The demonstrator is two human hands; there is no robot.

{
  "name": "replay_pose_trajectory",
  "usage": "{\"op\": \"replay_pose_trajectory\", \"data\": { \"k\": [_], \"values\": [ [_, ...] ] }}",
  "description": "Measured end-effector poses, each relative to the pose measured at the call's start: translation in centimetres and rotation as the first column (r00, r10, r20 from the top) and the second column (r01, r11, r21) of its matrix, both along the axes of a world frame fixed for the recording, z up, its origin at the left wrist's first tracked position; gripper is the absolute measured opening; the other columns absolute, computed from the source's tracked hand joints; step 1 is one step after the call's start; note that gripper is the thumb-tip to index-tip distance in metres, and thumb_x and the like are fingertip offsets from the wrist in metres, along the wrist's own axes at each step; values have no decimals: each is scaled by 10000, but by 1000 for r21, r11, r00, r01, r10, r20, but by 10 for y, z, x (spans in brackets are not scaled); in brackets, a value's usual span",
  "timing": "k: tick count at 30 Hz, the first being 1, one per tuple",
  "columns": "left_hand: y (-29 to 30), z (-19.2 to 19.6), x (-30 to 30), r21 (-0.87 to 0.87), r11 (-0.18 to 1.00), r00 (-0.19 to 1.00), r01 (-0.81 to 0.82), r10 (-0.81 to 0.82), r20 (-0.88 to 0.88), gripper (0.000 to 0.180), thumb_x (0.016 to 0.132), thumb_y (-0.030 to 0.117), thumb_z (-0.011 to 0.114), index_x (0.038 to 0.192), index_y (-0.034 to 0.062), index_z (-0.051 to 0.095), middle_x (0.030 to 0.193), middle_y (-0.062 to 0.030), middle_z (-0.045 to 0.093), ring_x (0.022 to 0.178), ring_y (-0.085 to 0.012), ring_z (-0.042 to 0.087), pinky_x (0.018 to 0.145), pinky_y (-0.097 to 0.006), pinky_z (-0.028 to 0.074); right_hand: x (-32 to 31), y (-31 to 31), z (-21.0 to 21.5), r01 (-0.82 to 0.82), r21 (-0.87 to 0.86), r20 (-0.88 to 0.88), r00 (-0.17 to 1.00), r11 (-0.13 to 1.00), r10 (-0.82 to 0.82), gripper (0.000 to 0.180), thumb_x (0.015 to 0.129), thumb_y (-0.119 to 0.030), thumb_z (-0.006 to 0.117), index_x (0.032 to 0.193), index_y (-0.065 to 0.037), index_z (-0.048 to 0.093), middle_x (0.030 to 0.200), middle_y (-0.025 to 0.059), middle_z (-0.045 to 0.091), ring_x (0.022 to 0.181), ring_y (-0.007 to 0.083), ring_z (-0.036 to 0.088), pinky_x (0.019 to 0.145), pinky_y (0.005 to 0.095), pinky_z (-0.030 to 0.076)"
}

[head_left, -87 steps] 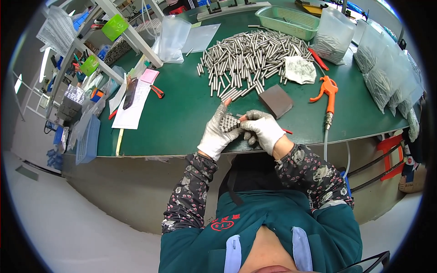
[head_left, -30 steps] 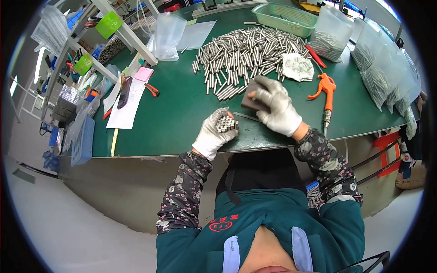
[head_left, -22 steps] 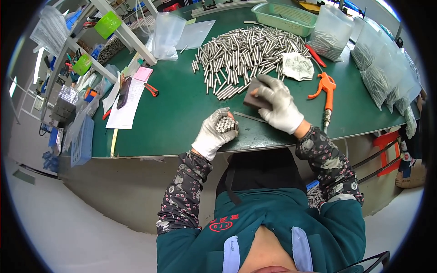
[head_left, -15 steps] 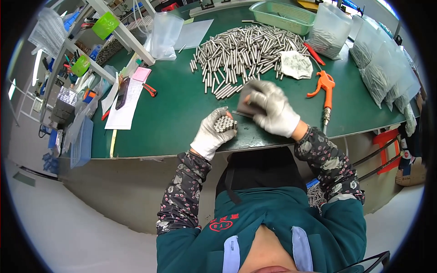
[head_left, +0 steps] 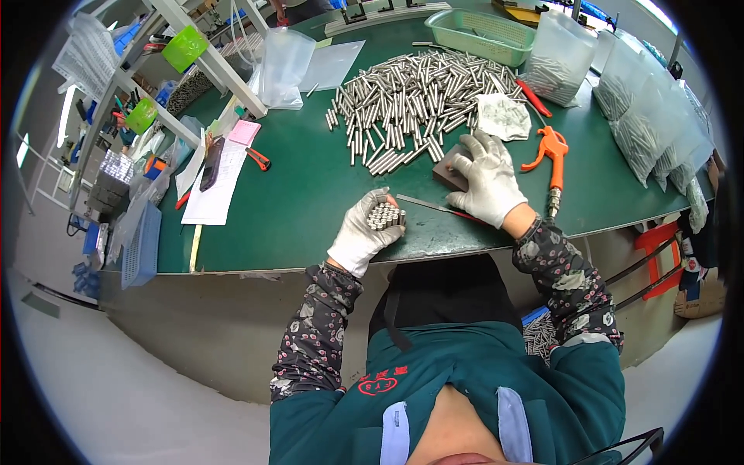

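Observation:
My left hand [head_left: 364, 232], in a whitish glove, is closed round a bundle of short metal pins [head_left: 385, 216], standing upright with their ends level. It is at the near part of the green table. My right hand [head_left: 487, 180], gloved too, has its fingers and thumb about a dark brown block [head_left: 447, 172] that rests on the table; part of the block is hidden under the fingers. A thin metal file [head_left: 430, 204] with a red handle lies between the hands, its handle end partly under my right hand. Beyond them spreads a large heap of loose metal pins [head_left: 411, 101].
Right of the heap lie a white rag [head_left: 504, 117], a red-handled tool [head_left: 533, 98] and an orange air gun [head_left: 552, 151]. Bags of pins [head_left: 643, 116] and a green basket [head_left: 480, 37] stand farther back. At left are papers [head_left: 213, 194], a phone [head_left: 211, 164] and a cutter knife [head_left: 258, 159].
My right hand has moved a little right, bringing the brown block from a raised, tilted position down onto the table. More of the file now shows. My left hand stays with its pins.

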State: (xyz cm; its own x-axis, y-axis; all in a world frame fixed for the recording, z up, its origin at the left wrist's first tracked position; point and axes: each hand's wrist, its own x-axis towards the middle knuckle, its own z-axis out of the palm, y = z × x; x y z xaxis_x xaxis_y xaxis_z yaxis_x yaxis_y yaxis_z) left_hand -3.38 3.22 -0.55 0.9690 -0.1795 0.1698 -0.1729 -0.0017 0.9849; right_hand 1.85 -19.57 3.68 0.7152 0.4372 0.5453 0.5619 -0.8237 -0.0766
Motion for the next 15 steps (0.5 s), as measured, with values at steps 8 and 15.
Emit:
{"op": "replay_pose_trajectory", "data": {
  "k": [8,15],
  "values": [
    [-6,5,-2,-49,998,999,-30,31,10,525,623,-83,714,1080,14,474,975,-16,541,857,-96,546,790,-226,454,-30,43,3,-283,351,-252,889,892,382,213,629,-161,681,824,-82,648,807,73,606,810,283,530,729,392,411],
    [-1,2,-2,-84,996,999,-11,8,-40,597,620,-70,727,1144,10,452,999,-24,545,909,-110,539,834,-240,452,-32,55,-4,-224,443,-206,917,868,342,109,634,-131,672,711,-72,622,700,69,607,711,287,534,662,391,417]
  ]
}}
